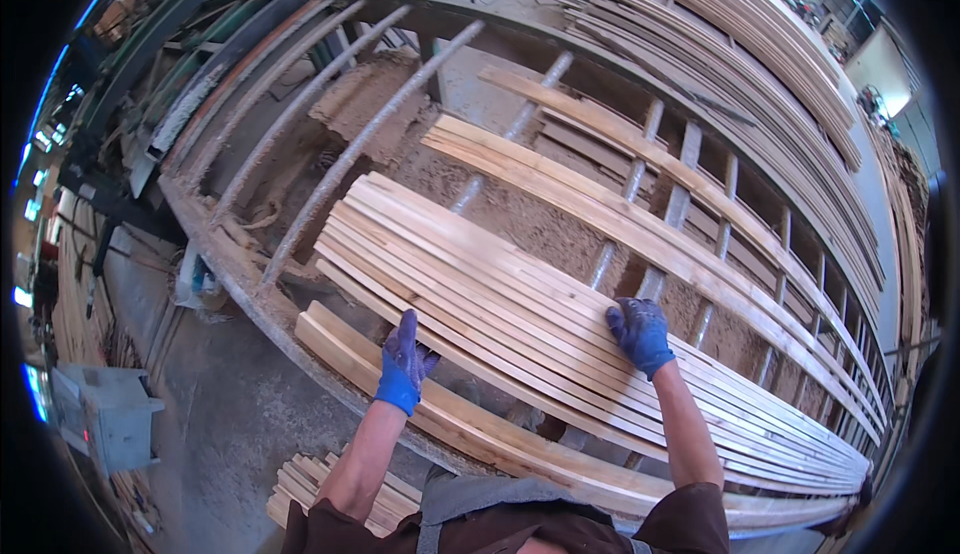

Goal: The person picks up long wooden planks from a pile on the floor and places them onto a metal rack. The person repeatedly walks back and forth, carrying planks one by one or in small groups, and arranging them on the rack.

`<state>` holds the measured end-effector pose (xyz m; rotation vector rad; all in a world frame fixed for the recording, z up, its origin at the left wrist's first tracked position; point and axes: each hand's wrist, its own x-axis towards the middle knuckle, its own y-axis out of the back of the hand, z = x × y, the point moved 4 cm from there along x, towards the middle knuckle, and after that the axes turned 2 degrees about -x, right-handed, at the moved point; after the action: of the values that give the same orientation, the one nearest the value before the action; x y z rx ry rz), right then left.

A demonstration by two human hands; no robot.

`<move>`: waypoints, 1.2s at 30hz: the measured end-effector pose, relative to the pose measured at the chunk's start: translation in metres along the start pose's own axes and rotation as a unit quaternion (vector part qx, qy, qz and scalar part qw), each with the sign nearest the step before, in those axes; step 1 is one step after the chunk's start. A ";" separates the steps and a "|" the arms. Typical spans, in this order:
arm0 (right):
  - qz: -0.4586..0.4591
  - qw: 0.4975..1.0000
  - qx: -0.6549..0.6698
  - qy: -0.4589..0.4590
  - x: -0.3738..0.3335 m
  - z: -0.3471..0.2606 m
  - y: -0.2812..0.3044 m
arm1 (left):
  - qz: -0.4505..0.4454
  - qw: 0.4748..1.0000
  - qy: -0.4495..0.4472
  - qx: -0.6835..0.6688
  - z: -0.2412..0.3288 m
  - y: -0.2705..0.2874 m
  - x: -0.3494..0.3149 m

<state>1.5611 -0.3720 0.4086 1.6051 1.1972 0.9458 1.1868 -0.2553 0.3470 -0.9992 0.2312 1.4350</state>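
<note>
A row of pale wooden strips (480,284) lies side by side across the metal rack, running from the upper left toward the lower right. My left hand (402,364), in a blue and purple work glove, is at the row's near edge. Its thumb is stretched up over the nearest strip, apart from the fingers, which partly hide at the strip's side. Along the far edge my right hand (641,336), gloved the same way, has its fingers curled over the outer strips. Their tips are hidden.
Separate boards (590,189) lie farther across the rack. A thicker board (480,439) runs along its near side. Bare round bars (375,129) cross the frame at left, above sawdust. More lumber (740,84) is stacked beyond; a grey box (115,414) stands lower left.
</note>
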 end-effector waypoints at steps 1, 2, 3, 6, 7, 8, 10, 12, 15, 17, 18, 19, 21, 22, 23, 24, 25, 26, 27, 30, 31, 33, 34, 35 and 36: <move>0.027 1.000 -0.005 0.001 0.004 0.003 -0.006 | -0.011 0.999 -0.016 0.027 0.003 0.000 0.004; 0.055 0.998 -0.004 0.013 0.012 0.006 -0.010 | -0.022 0.998 -0.033 0.054 0.005 -0.003 0.008; 0.064 0.998 -0.001 0.018 0.009 -0.001 -0.013 | -0.021 0.996 -0.034 0.083 0.002 0.004 0.002; 0.066 0.997 -0.026 0.020 0.004 -0.007 -0.015 | -0.007 0.932 -0.150 0.330 0.007 0.012 -0.002; 0.066 0.997 -0.032 0.012 0.004 -0.006 -0.017 | -0.007 0.875 -0.194 0.443 0.007 0.021 0.004; 0.076 0.997 -0.030 0.004 0.002 -0.004 -0.017 | 0.002 0.788 -0.245 0.565 0.012 0.009 -0.014; 0.071 0.997 0.011 0.005 -0.005 -0.002 -0.012 | -0.060 0.648 -0.240 0.721 0.027 -0.018 -0.063; 0.073 0.997 -0.004 0.011 -0.006 -0.004 -0.014 | -0.193 0.493 -0.300 0.793 0.002 -0.006 -0.081; 0.089 0.996 -0.015 0.014 -0.004 -0.003 -0.015 | -0.304 0.338 -0.374 0.809 -0.026 0.003 -0.092; 0.081 0.997 -0.015 0.007 -0.004 0.004 -0.018 | -0.345 0.299 -0.345 0.820 -0.031 -0.003 -0.093; 0.071 0.997 -0.015 0.002 -0.003 0.004 -0.016 | -0.357 0.292 -0.321 0.828 -0.030 -0.010 -0.088; 0.062 0.998 -0.016 -0.003 -0.002 0.004 -0.015 | -0.368 0.285 -0.296 0.834 -0.029 -0.015 -0.085; 0.079 0.997 -0.024 0.006 -0.003 0.005 -0.021 | -0.376 0.263 -0.296 0.838 -0.025 -0.021 -0.093; 0.088 0.996 -0.027 0.011 -0.003 0.006 -0.022 | -0.382 0.244 -0.290 0.843 -0.022 -0.024 -0.100; 0.080 0.996 -0.034 -0.002 -0.003 0.013 -0.018 | -0.387 0.226 -0.283 0.848 -0.020 -0.025 -0.105; 0.066 0.997 -0.030 -0.007 -0.001 0.005 -0.016 | -0.390 0.249 -0.317 0.828 -0.023 -0.011 -0.104; 0.054 0.998 -0.029 -0.019 -0.003 0.003 -0.017 | -0.387 0.255 -0.323 0.825 -0.021 -0.009 -0.107; 0.086 0.996 -0.024 -0.010 -0.005 0.011 -0.023 | -0.384 0.261 -0.329 0.822 -0.019 -0.010 -0.109; 0.084 0.996 -0.026 -0.012 -0.007 0.010 -0.022 | -0.383 0.270 -0.338 0.816 -0.019 -0.011 -0.110; 0.075 0.997 -0.025 -0.013 -0.007 0.007 -0.023 | -0.362 0.296 -0.364 0.805 -0.016 0.002 -0.118; 0.080 0.996 -0.022 -0.011 -0.007 0.008 -0.022 | -0.357 0.305 -0.374 0.800 -0.014 0.005 -0.120; 0.090 0.996 -0.017 -0.009 -0.008 0.008 -0.020 | -0.330 0.287 -0.379 0.816 -0.008 0.008 -0.119; 0.084 0.996 -0.023 -0.017 -0.006 0.011 -0.020 | -0.318 0.279 -0.380 0.823 -0.001 0.010 -0.120; 0.078 0.996 -0.029 -0.025 -0.004 0.015 -0.020 | -0.307 0.271 -0.379 0.830 0.004 0.013 -0.119; 0.071 0.996 -0.037 -0.032 -0.002 0.018 -0.020 | -0.271 0.269 -0.400 0.833 0.006 0.017 -0.113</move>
<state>1.5713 -0.3754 0.3843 1.6656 1.0040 1.0085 1.1475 -0.3344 0.4202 1.3918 0.3885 0.1903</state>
